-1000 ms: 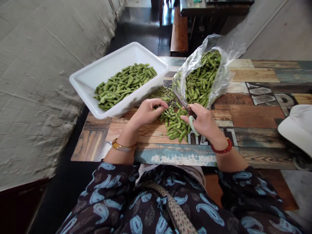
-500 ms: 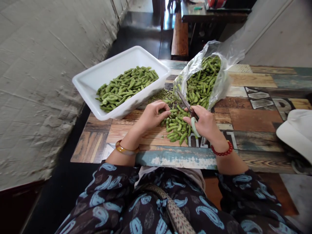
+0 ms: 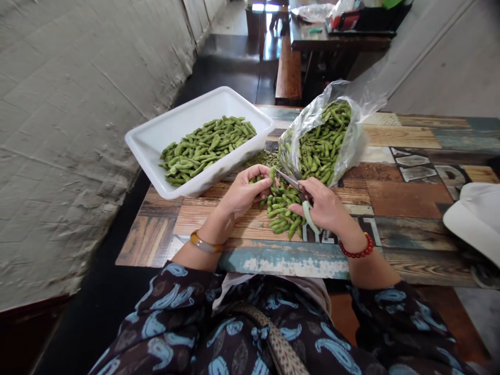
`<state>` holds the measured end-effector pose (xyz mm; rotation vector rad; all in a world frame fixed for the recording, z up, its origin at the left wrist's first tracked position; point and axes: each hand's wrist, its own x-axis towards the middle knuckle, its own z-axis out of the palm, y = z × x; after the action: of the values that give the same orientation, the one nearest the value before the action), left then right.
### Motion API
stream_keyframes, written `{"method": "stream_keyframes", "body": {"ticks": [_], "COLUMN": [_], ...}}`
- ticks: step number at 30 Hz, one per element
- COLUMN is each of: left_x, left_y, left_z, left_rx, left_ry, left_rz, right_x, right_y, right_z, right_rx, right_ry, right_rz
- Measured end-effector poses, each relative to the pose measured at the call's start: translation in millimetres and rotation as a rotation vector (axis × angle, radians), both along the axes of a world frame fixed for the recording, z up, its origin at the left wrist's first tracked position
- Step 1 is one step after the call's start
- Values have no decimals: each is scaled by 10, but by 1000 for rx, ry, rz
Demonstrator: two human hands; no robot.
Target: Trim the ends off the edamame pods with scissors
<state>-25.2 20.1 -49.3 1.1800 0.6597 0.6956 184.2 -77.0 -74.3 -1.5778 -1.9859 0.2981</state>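
Between the thumb and fingers of my left hand point(image 3: 249, 188) is a green pod point(image 3: 272, 173), pinched upright. My right hand point(image 3: 322, 204) grips scissors point(image 3: 289, 179) by their pale green handles, the blades pointing left at the pod's top. Under and between both hands lies a loose pile of pods point(image 3: 284, 208) on the patchwork wooden table point(image 3: 250, 255). A white tub point(image 3: 152, 169) holding many pods stands at the left. Behind my right hand a clear plastic bag point(image 3: 353, 151) lies open, full of pods. Small green trimmings point(image 3: 262, 159) are heaped between tub and bag.
A white cap point(image 3: 474, 219) rests at the table's right edge. The rough pale wall point(image 3: 70, 114) runs along the left. Farther back are a wooden bench point(image 3: 288, 73) and another dark table point(image 3: 312, 39) with items on it.
My left hand has lifted a pod from the pile. The scissors have swung lower and left, and their tips are now by the pod. The view has tilted up slightly.
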Motion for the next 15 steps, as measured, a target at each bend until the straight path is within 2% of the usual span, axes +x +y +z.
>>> {"method": "stream_keyframes", "body": {"ticks": [8,12,15], "left_x": [26,28,29], "left_y": [-36,-29,-23], "left_z": [-53,-83,-116], "left_rx": [220,252,215], "left_ry": [118,131,109], "left_rz": [-84,-83,-81], "right_x": [-28,-37,-59], "right_y": [-3,-12,-30], "right_z": [3,37,68], "right_rx": [28,12,-21], "right_ry": [16,5,-18], "right_rz": [53,76,84]}}
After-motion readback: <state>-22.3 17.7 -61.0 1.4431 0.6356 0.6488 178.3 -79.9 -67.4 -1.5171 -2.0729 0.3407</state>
